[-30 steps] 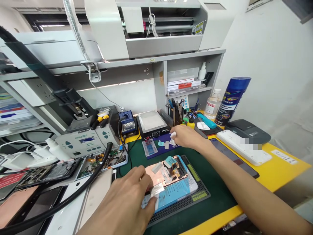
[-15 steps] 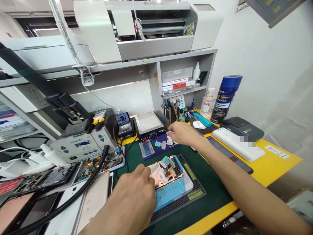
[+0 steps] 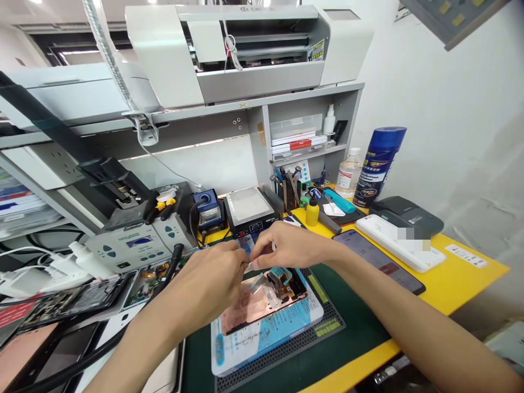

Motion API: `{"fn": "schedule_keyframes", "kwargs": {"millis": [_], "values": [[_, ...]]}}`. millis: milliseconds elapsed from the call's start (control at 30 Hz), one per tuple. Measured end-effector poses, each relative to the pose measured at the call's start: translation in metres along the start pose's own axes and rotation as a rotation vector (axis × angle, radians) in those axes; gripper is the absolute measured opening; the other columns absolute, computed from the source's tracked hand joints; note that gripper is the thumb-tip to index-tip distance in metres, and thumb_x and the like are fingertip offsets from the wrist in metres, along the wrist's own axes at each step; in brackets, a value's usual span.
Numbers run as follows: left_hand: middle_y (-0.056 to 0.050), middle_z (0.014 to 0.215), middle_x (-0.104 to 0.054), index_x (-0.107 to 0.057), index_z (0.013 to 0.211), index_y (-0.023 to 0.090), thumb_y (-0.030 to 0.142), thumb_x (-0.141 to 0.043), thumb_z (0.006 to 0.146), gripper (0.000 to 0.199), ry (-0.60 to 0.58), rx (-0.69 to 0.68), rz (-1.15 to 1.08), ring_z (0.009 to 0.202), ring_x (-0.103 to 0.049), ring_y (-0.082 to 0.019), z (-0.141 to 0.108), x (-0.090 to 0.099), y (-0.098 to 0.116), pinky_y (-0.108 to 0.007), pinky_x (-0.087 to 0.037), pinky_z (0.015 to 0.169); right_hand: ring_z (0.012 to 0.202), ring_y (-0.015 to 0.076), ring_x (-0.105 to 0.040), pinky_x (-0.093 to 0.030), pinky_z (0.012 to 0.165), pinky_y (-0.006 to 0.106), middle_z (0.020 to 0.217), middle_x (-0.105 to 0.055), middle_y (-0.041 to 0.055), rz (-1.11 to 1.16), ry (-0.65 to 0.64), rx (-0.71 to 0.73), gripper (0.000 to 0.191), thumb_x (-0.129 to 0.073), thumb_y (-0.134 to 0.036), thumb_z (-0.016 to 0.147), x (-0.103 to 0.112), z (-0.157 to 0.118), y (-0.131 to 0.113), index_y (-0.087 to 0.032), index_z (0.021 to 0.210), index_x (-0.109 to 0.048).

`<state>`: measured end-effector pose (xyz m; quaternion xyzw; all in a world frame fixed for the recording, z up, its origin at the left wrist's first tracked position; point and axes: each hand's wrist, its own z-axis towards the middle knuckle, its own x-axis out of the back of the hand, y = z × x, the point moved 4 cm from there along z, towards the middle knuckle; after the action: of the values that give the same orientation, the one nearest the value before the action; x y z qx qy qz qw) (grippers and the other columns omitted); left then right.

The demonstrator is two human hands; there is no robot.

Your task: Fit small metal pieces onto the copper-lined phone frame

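Over the far edge of a copper-coloured phone panel (image 3: 249, 305), my left hand (image 3: 223, 267) and my right hand (image 3: 282, 245) meet with fingers pinched. A small whitish scrap (image 3: 248, 267) shows between their fingertips; its kind is too small to tell. The panel lies on a white and blue box (image 3: 282, 335), which rests on a dark honeycomb-patterned mat (image 3: 327, 303). Near the panel's right end are a teal tab (image 3: 281, 274) and flex cables, partly folded over.
Behind the hands stands a heating plate (image 3: 249, 206). A yellow bottle (image 3: 312, 213) and a phone (image 3: 379, 259) are to the right. On the left, a black hose (image 3: 164, 284) crosses phones and a tray of parts (image 3: 153, 278).
My right hand has come back from beside the heating plate to meet the left. My left hand has moved off the box's left side, up and away from me, uncovering more of the panel.
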<state>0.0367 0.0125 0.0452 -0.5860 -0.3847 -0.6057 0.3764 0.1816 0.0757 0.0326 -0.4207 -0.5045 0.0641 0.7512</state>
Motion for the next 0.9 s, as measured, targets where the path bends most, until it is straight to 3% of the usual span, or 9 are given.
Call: {"fn": "schedule_keyframes", "kwargs": {"millis": [200,300,467,733,900], "values": [[-0.004,0.083,-0.067,-0.068,0.086,0.024,0.026,-0.039,0.094,0.03,0.019,0.034,-0.109,0.073,-0.061,-0.021,0.004,0.005,-0.005,-0.03,-0.038,0.063,0.066,0.0136,-0.06,-0.04,0.058,0.022,0.077,-0.073,0.0018,-0.065,0.045,0.018,0.016,-0.065,-0.024,0.081,0.003,0.0,0.008,-0.016,0.079,-0.078],[-0.002,0.087,-0.069,-0.068,0.087,0.026,0.028,-0.043,0.091,0.026,0.008,0.102,-0.187,0.078,-0.062,-0.021,0.005,0.003,-0.013,-0.03,-0.039,0.065,0.062,0.0126,-0.058,-0.038,0.055,0.021,0.068,-0.07,0.0003,-0.086,0.151,-0.105,0.013,-0.065,-0.02,0.078,0.016,-0.002,0.018,-0.016,0.075,-0.077],[-0.004,0.092,-0.07,-0.07,0.087,0.025,0.036,-0.055,0.082,0.019,-0.131,0.106,-0.264,0.081,-0.062,-0.024,0.016,-0.019,-0.018,-0.031,-0.04,0.065,0.054,0.0111,-0.053,-0.034,0.048,0.021,0.06,-0.065,0.0001,-0.077,0.291,-0.254,0.012,-0.066,-0.021,0.077,0.028,0.0,0.032,-0.014,0.073,-0.075],[-0.002,0.085,-0.075,-0.073,0.083,0.021,0.028,-0.056,0.076,0.02,-0.254,0.031,-0.371,0.071,-0.066,-0.019,0.03,-0.033,-0.013,-0.027,-0.042,0.059,0.056,0.0116,-0.056,-0.034,0.048,0.02,0.063,-0.067,0.0007,-0.053,0.327,-0.249,0.012,-0.065,-0.019,0.077,0.025,0.002,0.04,-0.014,0.075,-0.075],[-0.002,0.075,-0.075,-0.074,0.076,0.021,0.024,-0.054,0.073,0.02,-0.261,0.029,-0.375,0.064,-0.061,-0.018,0.031,-0.035,-0.015,-0.028,-0.039,0.054,0.058,0.0121,-0.058,-0.037,0.05,0.02,0.064,-0.069,0.001,-0.046,0.337,-0.249,0.012,-0.064,-0.018,0.076,0.026,0.003,0.04,-0.014,0.075,-0.075]]}}
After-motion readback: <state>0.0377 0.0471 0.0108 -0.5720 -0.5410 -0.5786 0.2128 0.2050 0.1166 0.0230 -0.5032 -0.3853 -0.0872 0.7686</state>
